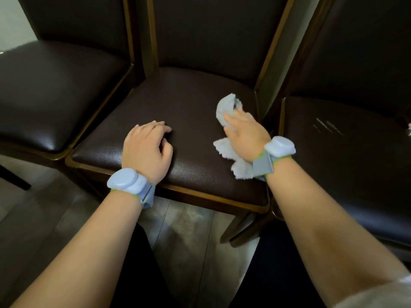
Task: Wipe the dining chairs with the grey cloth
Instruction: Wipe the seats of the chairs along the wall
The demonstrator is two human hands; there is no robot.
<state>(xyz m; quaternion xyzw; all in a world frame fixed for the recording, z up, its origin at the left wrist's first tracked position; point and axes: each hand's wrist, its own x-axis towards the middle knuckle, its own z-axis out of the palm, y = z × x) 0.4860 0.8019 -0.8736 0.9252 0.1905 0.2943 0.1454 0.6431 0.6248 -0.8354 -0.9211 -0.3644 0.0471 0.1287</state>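
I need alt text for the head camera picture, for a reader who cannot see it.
A person's right hand presses a grey cloth on the dark seat of the middle chair of three. The left hand rests on the same seat, holding nothing. Both wrists wear pale bands.

A wood-look floor (184,230) fills the frame from 6 to 9 o'clock. A pale wall (11,21) shows at 10 o'clock. A dark bar (13,177) crosses the floor at 9 o'clock.

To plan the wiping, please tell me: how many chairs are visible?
3, side by side: left chair, middle chair under both hands, right chair. More may stand outside the view.
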